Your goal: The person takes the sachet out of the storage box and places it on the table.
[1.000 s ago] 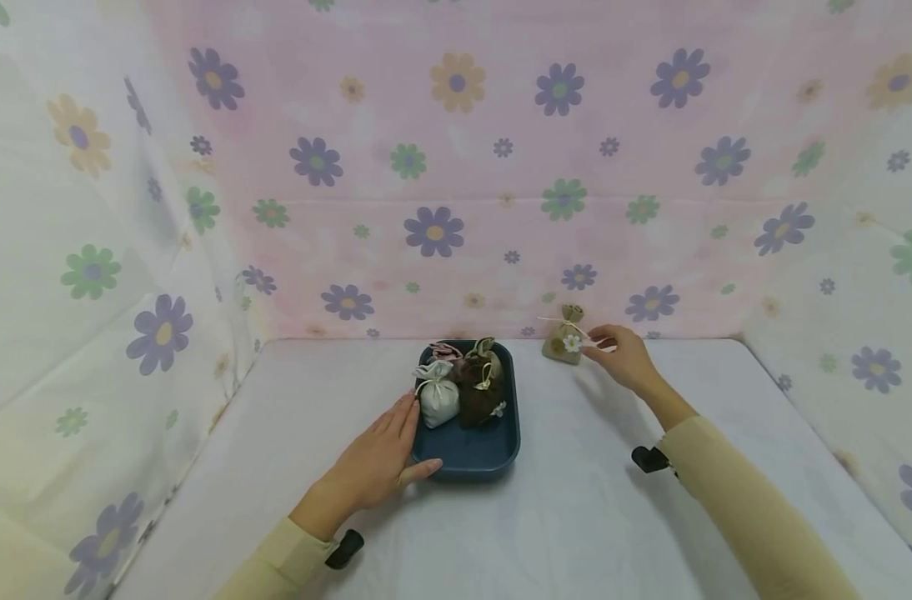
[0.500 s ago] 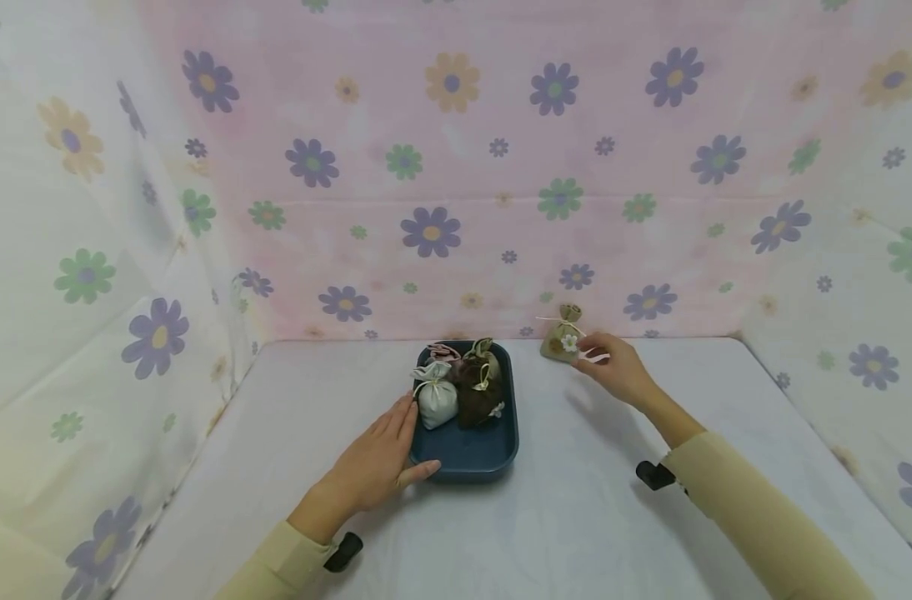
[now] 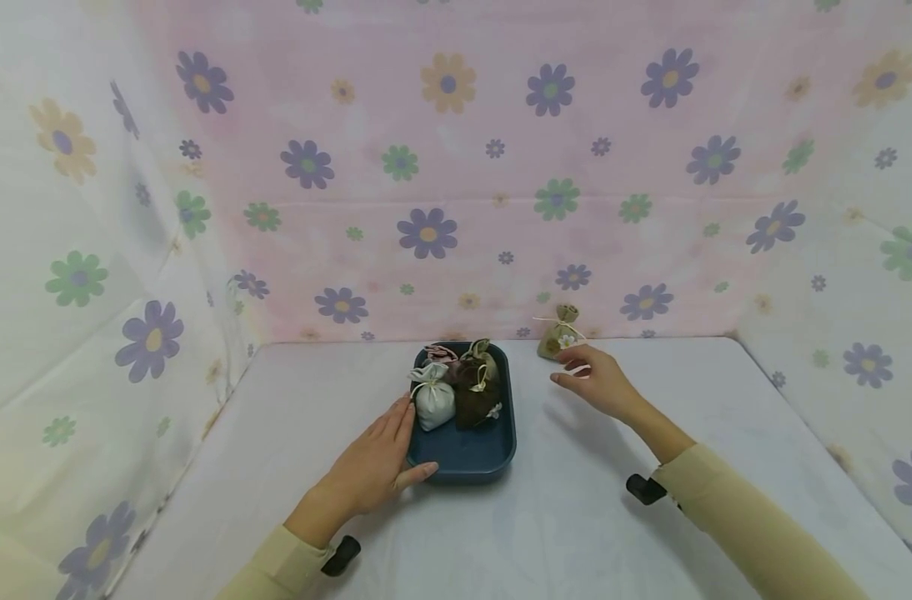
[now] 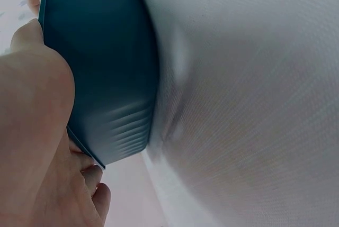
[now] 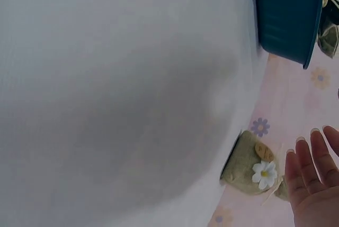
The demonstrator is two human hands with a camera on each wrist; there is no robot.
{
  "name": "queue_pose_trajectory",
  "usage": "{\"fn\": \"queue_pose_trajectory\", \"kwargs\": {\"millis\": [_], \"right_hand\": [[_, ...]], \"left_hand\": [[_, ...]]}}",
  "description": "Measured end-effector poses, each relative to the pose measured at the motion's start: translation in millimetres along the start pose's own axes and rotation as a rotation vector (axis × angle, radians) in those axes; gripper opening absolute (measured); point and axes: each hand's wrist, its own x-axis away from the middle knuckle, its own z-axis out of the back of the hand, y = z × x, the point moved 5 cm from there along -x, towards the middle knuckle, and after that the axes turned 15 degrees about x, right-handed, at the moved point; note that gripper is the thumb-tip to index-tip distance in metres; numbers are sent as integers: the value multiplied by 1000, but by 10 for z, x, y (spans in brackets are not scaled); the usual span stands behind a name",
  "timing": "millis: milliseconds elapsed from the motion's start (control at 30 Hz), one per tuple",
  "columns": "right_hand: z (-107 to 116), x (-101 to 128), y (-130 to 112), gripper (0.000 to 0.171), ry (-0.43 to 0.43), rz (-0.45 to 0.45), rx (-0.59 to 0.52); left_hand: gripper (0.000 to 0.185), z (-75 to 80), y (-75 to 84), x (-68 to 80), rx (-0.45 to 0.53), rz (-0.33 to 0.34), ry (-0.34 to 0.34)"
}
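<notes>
A dark blue tray point(image 3: 463, 457) stands on the white cloth, with several small drawstring pouches in its far part. Among them are a white pouch point(image 3: 435, 405) and a dark brown pouch point(image 3: 474, 406). My left hand point(image 3: 373, 458) rests along the tray's left rim, fingers straight and thumb at the near corner. At the back right stands an olive pouch point(image 3: 551, 343), upright, bearing a white flower point(image 5: 264, 174). My right hand point(image 3: 598, 383) hovers just in front of that pouch, apart from it, with loosely bent fingers and nothing held.
A pink flowered cloth wall point(image 3: 486, 275) rises right behind the table's back edge. Pale flowered cloths point(image 3: 148, 250) hang at both sides. White cloth point(image 3: 576, 517) covers the table.
My right hand has let go of the olive pouch and drawn slightly back and toward the left. The pouch stays at the back edge, and the left hand keeps its place on the tray.
</notes>
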Motion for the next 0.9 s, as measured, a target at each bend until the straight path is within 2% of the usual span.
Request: {"fn": "queue_pose_trajectory", "kwargs": {"millis": [467, 733, 900], "right_hand": [[-107, 12, -299, 40, -41, 66, -39], [-201, -10, -390, 38, -61, 96, -71], [-259, -24, -481, 36, -54, 149, -82]], "left_hand": [[100, 7, 4, 8, -3, -8, 12], [99, 22, 29, 15, 2, -5, 7], [100, 17, 24, 14, -4, 0, 4]]}}
